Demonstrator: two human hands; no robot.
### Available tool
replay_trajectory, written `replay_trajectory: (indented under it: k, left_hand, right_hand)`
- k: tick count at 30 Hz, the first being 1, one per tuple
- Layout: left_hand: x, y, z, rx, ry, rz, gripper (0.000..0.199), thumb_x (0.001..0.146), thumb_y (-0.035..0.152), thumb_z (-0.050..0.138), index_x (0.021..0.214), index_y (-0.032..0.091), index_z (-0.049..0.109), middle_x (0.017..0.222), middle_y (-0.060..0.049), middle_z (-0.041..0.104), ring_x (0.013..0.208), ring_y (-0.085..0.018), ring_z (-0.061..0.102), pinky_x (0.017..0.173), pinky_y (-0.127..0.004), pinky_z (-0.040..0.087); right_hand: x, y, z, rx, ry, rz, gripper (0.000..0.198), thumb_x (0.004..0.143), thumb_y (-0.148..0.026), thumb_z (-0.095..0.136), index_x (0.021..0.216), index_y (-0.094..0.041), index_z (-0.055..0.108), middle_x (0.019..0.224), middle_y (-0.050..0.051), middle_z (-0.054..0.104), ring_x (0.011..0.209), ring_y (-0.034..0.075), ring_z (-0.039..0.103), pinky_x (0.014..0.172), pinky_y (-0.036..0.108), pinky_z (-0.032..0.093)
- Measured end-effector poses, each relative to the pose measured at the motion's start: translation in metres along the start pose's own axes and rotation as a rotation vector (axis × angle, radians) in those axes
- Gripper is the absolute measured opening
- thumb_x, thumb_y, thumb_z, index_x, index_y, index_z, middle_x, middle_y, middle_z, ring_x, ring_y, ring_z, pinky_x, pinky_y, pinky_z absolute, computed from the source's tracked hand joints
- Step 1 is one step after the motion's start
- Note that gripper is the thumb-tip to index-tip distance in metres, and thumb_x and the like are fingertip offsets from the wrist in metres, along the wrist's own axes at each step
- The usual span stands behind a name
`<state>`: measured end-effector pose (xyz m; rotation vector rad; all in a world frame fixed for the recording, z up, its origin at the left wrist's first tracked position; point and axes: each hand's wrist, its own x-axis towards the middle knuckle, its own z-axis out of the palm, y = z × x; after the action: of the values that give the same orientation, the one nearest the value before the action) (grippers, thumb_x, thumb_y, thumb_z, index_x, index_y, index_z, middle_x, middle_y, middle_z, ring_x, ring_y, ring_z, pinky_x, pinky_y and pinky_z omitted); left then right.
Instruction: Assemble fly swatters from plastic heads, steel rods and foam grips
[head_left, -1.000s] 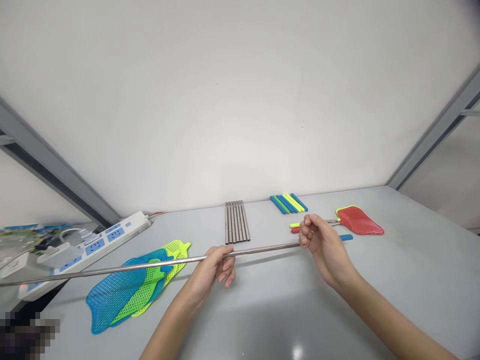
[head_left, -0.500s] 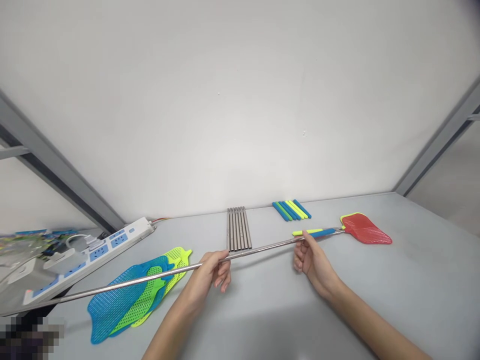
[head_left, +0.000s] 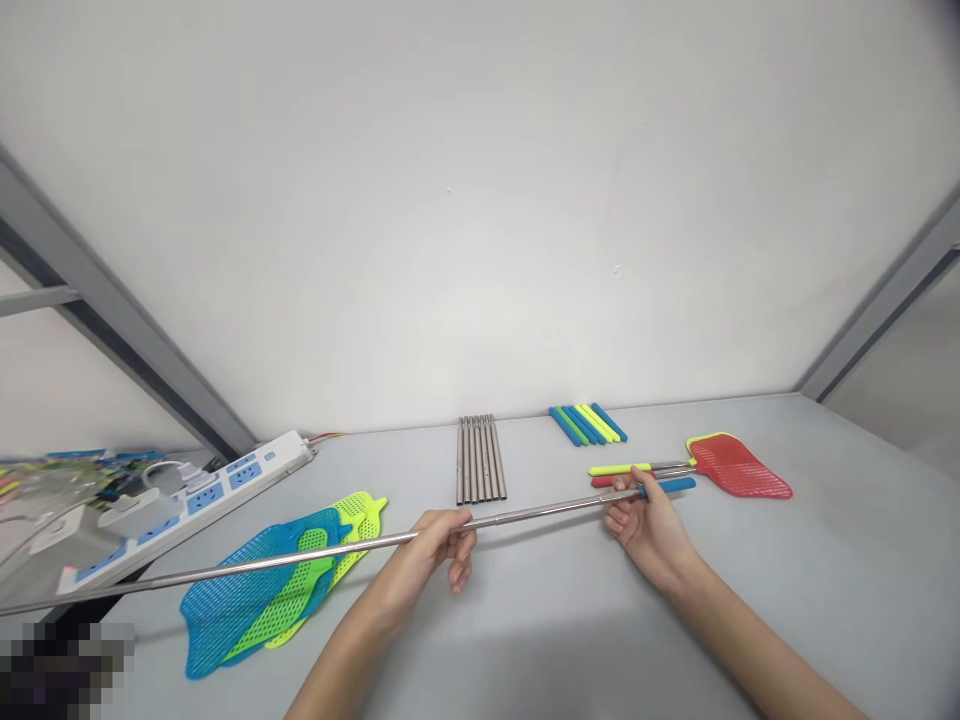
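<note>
A long extended telescopic metal rod (head_left: 337,550) slants across the view, with a blue handle (head_left: 679,485) at its right end. My left hand (head_left: 431,555) is closed around the rod's middle, thumb along the top. Close to the blue handle, my right hand (head_left: 645,525) pinches the rod. Its far left end runs out of view. Just behind my right hand lie a yellow-handled fly swatter and a red fly swatter (head_left: 742,465), heads overlapping. Beneath the rod, left of my left hand, is a pile of blue, green and yellow swatter heads (head_left: 232,590).
Several short metal rods (head_left: 481,460) lie side by side near the wall. Right of them is a row of blue, green and yellow handles (head_left: 589,424). A white power strip (head_left: 217,500) with plugs sits at the left, near plastic bags (head_left: 52,500).
My right hand and the blue handle have shifted right and slightly down, so the red handle behind now shows. My left hand keeps its hold and has moved slightly right.
</note>
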<state>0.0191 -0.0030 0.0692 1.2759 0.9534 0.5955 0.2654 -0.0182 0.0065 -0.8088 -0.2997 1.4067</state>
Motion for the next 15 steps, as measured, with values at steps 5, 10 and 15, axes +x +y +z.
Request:
replay_trajectory:
  k: [5, 10, 15]
  left_hand:
    - [-0.0011, 0.0013, 0.0018, -0.050, -0.018, 0.024, 0.033, 0.079, 0.035, 0.031, 0.058, 0.015, 0.048, 0.057, 0.001, 0.047, 0.049, -0.012, 0.044, 0.057, -0.027, 0.036]
    - [-0.0001, 0.0016, 0.0025, -0.031, -0.056, 0.042, 0.035, 0.080, 0.035, 0.030, 0.062, 0.014, 0.052, 0.061, -0.002, 0.052, 0.049, -0.011, 0.045, 0.058, -0.027, 0.036]
    - [-0.0018, 0.0019, 0.0064, -0.037, -0.093, 0.040, 0.037, 0.080, 0.036, 0.030, 0.066, 0.013, 0.055, 0.057, -0.003, 0.053, 0.053, -0.013, 0.047, 0.057, -0.026, 0.037]
  right_hand:
    - [-0.0007, -0.0011, 0.0004, 0.008, 0.001, 0.026, 0.016, 0.068, -0.031, 0.053, 0.060, -0.019, 0.046, 0.047, -0.005, 0.039, 0.038, 0.007, 0.030, 0.038, 0.022, 0.028]
    - [-0.0048, -0.0006, 0.0050, -0.028, -0.040, 0.035, 0.015, 0.068, -0.030, 0.054, 0.062, -0.019, 0.047, 0.048, -0.006, 0.034, 0.039, 0.006, 0.030, 0.039, 0.020, 0.028]
    - [-0.0094, 0.0018, 0.0100, -0.053, -0.120, 0.102, 0.017, 0.070, -0.033, 0.052, 0.063, -0.018, 0.049, 0.048, -0.005, 0.033, 0.041, 0.007, 0.030, 0.040, 0.021, 0.028]
